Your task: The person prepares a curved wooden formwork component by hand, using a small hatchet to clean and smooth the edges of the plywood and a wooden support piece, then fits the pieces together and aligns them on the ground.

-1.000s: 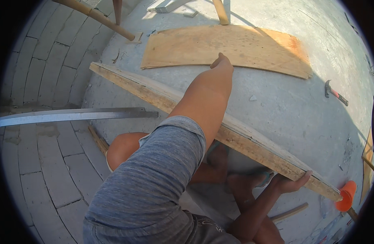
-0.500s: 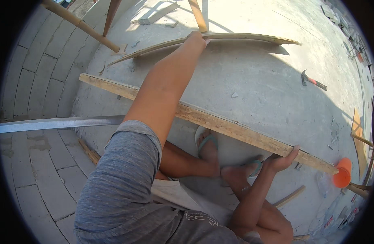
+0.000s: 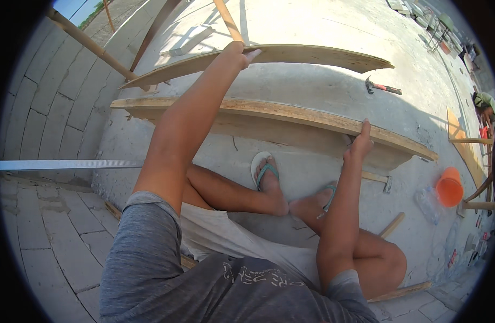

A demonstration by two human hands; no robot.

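Note:
My left hand (image 3: 239, 55) is closed on the upper edge of a thin, bowed plywood sheet (image 3: 317, 56), which stands on edge across the far side. Most of its fingers are hidden behind the sheet. Nearer to me a long wooden batten (image 3: 290, 112) runs crosswise, with a broad plywood face (image 3: 258, 132) below it, under my left forearm. My right hand (image 3: 359, 144) grips this battened panel toward its right end, fingertips over the top edge. A claw hammer (image 3: 384, 87) with a red and black handle lies on the concrete beyond that end.
A second hammer (image 3: 385, 182) with a wooden handle lies nearer, partly behind my right forearm. At right are an orange bucket (image 3: 449, 187) and a clear plastic bag (image 3: 428, 203). A bamboo pole (image 3: 96, 48) leans by the block wall (image 3: 53, 113). Another person (image 3: 485, 105) is at far right.
The battened panel's right end has swung away from me, and its broad face now shows. The bowed sheet has tilted to show more of its face. The second hammer has come into sight.

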